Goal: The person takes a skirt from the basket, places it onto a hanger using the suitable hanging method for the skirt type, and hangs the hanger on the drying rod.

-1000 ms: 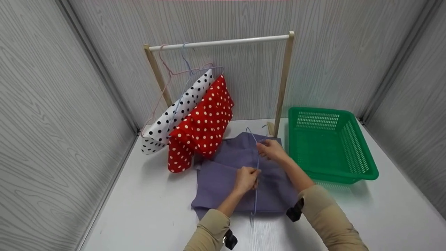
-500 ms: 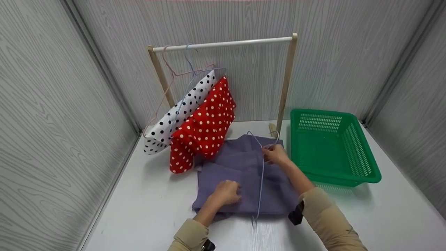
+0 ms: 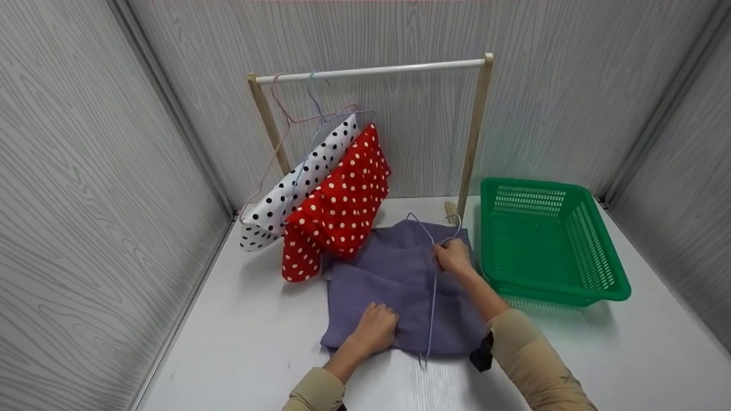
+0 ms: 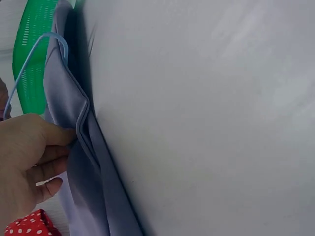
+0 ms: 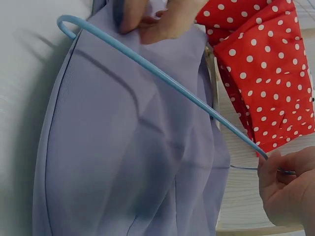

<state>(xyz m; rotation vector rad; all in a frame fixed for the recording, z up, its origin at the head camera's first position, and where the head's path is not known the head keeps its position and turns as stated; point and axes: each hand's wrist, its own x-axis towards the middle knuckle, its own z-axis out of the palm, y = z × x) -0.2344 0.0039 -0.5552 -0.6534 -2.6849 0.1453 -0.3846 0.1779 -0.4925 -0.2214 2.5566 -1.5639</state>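
A purple-grey cloth point(image 3: 365, 285), folded in layers, lies on the table in the head view. My right hand point(image 3: 454, 257) grips a light blue wire hanger point(image 3: 432, 308) near its hook; the hanger's long bar runs over the cloth towards me. Close to the cloth's near edge is my left hand point(image 3: 377, 329). Seen from the left wrist, thumb and fingers of this hand point(image 4: 24, 157) pinch the edge of the cloth point(image 4: 66, 98). The right wrist view has the hanger's bar point(image 5: 172, 83) standing off the fabric, casting a shadow on it.
A wooden rack with a white rail point(image 3: 400, 69) stands behind. On it hang a white cloth with black dots point(image 3: 274, 202) and a red cloth with white dots point(image 3: 342, 200), on pink and blue hangers. To the right is a green plastic basket point(image 3: 614, 268).
My left hand has let go of the hanger, moved left and nearer to me, and now pinches the cloth's edge. The right hand keeps the hanger, shifted slightly right.
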